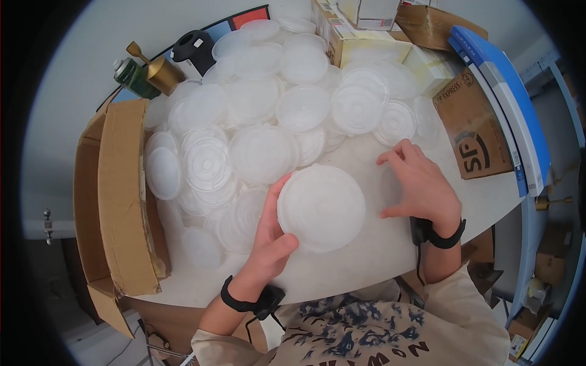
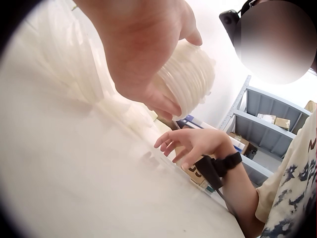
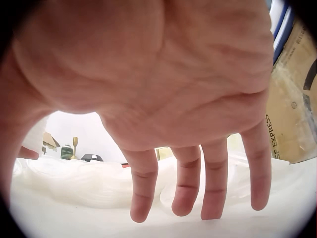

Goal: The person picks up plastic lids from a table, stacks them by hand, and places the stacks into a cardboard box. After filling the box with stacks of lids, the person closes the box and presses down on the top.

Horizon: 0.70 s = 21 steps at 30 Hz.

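My left hand [image 1: 273,244] grips a stack of round translucent plastic lids [image 1: 321,208] by its edge, thumb on the near side. In the left wrist view the stack [image 2: 190,77] shows its many layered rims, held up over the table. To the right of the stack, my right hand [image 1: 424,186] hovers with thumb and fingers spread in a loose curve and nothing between them. Its fingers [image 3: 185,196] hang apart in the right wrist view. Beyond both hands spreads a large heap of similar loose lids [image 1: 262,152].
An open cardboard box [image 1: 125,195] stands at the left edge. An SF Express carton [image 1: 476,131] and blue-and-white binders [image 1: 506,97] flank the right. Behind the heap are a green bottle [image 1: 135,78], a brass-coloured object [image 1: 163,74], a black device [image 1: 192,52] and more cartons [image 1: 366,46].
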Each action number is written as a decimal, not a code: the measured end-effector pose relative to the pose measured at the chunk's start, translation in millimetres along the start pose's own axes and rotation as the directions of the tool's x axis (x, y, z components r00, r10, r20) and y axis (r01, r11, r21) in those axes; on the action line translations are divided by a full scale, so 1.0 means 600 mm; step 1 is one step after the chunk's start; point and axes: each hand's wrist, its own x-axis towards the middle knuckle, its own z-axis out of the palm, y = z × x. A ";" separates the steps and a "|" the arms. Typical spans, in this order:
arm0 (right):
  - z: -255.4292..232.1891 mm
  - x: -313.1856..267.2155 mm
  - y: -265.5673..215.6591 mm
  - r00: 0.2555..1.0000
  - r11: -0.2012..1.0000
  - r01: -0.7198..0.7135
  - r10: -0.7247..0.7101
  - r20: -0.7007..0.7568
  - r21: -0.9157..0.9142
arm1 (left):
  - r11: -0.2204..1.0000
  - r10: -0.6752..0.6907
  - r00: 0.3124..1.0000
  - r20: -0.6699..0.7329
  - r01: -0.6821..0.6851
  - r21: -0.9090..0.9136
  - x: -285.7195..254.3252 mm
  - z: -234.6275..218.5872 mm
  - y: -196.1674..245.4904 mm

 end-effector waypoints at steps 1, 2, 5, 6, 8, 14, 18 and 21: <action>0.002 0.000 0.000 1.000 0.999 -0.026 0.026 0.005 -0.025 | 1.000 0.003 1.000 -0.004 -0.003 -0.005 0.000 0.001 0.001; 0.004 0.001 0.000 1.000 0.999 -0.026 0.026 0.004 -0.025 | 1.000 0.003 1.000 -0.003 -0.003 -0.004 0.000 0.000 0.000; 0.005 0.004 -0.001 0.998 0.998 -0.052 0.053 0.016 -0.033 | 1.000 0.002 1.000 0.001 -0.002 -0.005 0.000 -0.003 0.000; 0.004 0.005 -0.002 0.998 0.998 -0.052 0.053 0.030 -0.025 | 1.000 0.008 1.000 0.012 -0.008 -0.010 0.000 -0.003 0.000; -0.002 0.007 -0.008 0.998 0.999 -0.049 0.049 0.048 -0.017 | 1.000 0.014 1.000 0.017 -0.014 -0.014 0.000 -0.002 0.001; -0.029 0.013 -0.022 0.965 0.899 0.257 -0.221 -0.138 0.355 | 0.999 -0.040 0.999 0.035 0.039 0.026 0.004 0.001 0.007; -0.039 0.013 -0.020 0.874 0.720 0.485 -0.384 -0.297 0.497 | 0.999 -0.024 0.998 0.061 0.023 0.024 0.003 0.002 0.005; -0.036 0.014 -0.027 0.825 0.654 0.565 -0.450 -0.341 0.503 | 0.998 -0.016 0.998 0.064 0.013 0.055 0.004 0.004 0.002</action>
